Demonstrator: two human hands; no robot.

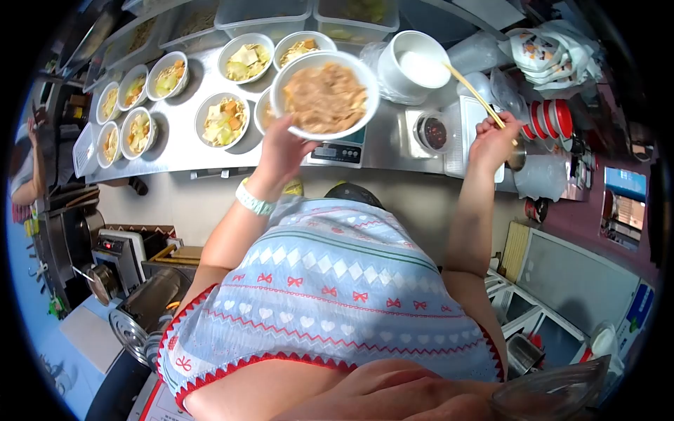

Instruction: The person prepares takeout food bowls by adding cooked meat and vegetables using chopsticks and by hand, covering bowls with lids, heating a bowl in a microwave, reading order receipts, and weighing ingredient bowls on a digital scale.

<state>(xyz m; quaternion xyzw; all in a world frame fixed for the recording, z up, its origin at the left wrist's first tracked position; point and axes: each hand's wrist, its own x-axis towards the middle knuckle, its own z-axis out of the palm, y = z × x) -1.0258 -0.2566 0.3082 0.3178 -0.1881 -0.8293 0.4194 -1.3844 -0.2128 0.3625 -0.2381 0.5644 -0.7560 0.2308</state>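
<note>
My left hand (282, 156) grips the meat bowl (326, 97), upper centre of frame, raised over the tabletop (179, 151), partly blocking a bowl behind. Right hand (493, 142), upper right, pinches chopsticks (474, 94). White tub (414, 68) between; sauce container (433, 132) below it. Filled bowls upper left; scale (338, 155) partly hidden under the meat bowl. Red lids far right.

white bowl (372, 85) | filled with brown meat slices (324, 97) | raised over counter (179, 153) | yellow chopsticks (475, 95): slanted, together
</note>
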